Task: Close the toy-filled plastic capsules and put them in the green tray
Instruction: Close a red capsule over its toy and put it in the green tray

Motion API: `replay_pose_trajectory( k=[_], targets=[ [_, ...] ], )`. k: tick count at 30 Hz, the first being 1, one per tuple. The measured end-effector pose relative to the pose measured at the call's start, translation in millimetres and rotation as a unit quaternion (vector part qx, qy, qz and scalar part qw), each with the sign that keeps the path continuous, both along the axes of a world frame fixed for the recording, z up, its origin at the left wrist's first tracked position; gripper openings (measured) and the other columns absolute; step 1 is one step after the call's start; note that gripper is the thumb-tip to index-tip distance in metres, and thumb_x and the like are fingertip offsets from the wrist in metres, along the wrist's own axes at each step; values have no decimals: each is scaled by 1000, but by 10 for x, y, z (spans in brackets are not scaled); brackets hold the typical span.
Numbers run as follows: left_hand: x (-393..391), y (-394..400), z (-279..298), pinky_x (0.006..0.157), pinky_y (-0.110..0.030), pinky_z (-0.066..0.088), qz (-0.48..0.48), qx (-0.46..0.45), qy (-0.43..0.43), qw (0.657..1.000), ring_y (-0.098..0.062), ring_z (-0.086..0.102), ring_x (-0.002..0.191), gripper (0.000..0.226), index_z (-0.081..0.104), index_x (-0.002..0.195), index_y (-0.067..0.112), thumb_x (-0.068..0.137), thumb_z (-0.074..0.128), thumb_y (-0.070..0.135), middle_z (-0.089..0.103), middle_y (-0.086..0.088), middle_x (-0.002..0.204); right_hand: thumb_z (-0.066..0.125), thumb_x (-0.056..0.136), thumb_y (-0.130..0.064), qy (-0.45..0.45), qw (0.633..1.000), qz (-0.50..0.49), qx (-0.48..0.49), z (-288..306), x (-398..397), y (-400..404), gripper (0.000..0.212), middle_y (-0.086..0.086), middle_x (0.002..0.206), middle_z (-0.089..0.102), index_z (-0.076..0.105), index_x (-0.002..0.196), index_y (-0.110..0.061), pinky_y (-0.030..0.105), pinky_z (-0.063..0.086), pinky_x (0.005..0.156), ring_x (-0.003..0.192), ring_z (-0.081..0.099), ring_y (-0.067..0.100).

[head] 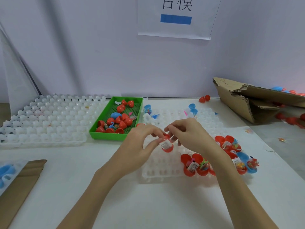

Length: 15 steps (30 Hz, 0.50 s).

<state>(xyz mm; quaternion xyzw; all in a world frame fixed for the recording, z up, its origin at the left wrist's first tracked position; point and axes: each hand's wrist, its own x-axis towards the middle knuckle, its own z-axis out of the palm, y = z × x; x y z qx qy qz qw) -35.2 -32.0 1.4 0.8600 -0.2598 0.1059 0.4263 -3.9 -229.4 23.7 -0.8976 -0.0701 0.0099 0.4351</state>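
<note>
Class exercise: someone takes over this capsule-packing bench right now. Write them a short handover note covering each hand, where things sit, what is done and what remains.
Left hand and right hand: both pinch one red plastic capsule with a paper slip inside, above the clear moulded holder tray; not yet shut.
Done: the green plastic tray holds about a dozen capsules, mostly red, one blue.
Left: open filled red and blue capsules wait at the holder tray's right end. Close each and move it to the green tray.
</note>
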Motion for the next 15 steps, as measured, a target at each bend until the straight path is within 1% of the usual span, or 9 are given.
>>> replay_pose_trajectory(
  k=[3, 5, 7, 8, 10, 12, 13, 14, 15],
  targets=[
    [31, 22, 4, 101, -35, 44, 55, -26, -37, 997, -5, 59, 113, 10, 71, 100, 25, 100, 68, 15, 69, 18, 112, 54, 105, -22, 82, 982, 23, 170, 63, -82, 59, 27, -4, 72, 76, 78, 96, -13, 14, 55, 63, 66, 72, 6],
    [43, 29, 16, 104, -34, 44, 67, -48, -40, 996, -9, 58, 120, 9, 73, 100, 19, 98, 68, 12, 69, 13, 119, 59, 103, -24, 112, 965, 28, 236, 87, -116, 95, 22, 3, 82, 78, 78, 95, -14, 17, 57, 68, 75, 75, 15],
    [52, 40, 44, 101, -28, 46, 71, -62, -34, 995, -8, 57, 123, 8, 75, 98, 18, 97, 70, 12, 66, 9, 126, 62, 100, -23, 147, 948, 38, 280, 91, -128, 113, 19, 12, 96, 79, 77, 99, -11, 19, 58, 72, 88, 76, 21],
    [53, 43, 57, 97, -26, 47, 72, -69, -30, 995, -8, 58, 121, 9, 76, 98, 17, 96, 70, 11, 64, 8, 126, 62, 100, -21, 167, 936, 44, 306, 95, -133, 120, 19, 14, 99, 78, 76, 101, -8, 19, 59, 73, 91, 76, 22],
    [51, 35, 68, 91, -23, 50, 80, -97, -17, 992, -8, 61, 113, 13, 78, 98, 16, 96, 70, 7, 64, 5, 123, 62, 100, -18, 194, 913, 55, 355, 103, -138, 130, 21, 13, 100, 79, 75, 103, -3, 19, 59, 73, 90, 77, 21],
    [46, 16, 74, 85, -20, 53, 93, -160, 12, 983, -6, 66, 104, 17, 77, 101, 16, 101, 64, 5, 68, 2, 116, 62, 100, -19, 195, 901, 46, 384, 116, -145, 143, 21, 12, 98, 79, 75, 103, -2, 18, 58, 72, 86, 77, 18],
    [44, -1, 88, 81, -19, 55, 100, -203, 41, 973, -7, 68, 97, 17, 76, 105, 16, 104, 61, 9, 70, 2, 112, 62, 100, -19, 189, 900, 36, 390, 120, -148, 148, 20, 11, 96, 79, 75, 99, -4, 18, 58, 70, 85, 77, 17],
    [41, -13, 106, 77, -21, 57, 99, -249, 79, 960, -10, 70, 91, 16, 75, 109, 16, 105, 59, 17, 72, 0, 109, 61, 100, -18, 180, 902, 23, 392, 123, -150, 152, 19, 10, 94, 79, 75, 96, -6, 17, 58, 69, 84, 78, 17],
    [39, -15, 127, 76, -25, 60, 88, -287, 120, 946, -14, 71, 88, 21, 74, 112, 16, 104, 60, 29, 72, -3, 107, 60, 101, -18, 170, 905, 13, 390, 122, -150, 153, 19, 10, 93, 80, 74, 94, -8, 16, 58, 68, 84, 78, 17]
  ],
)
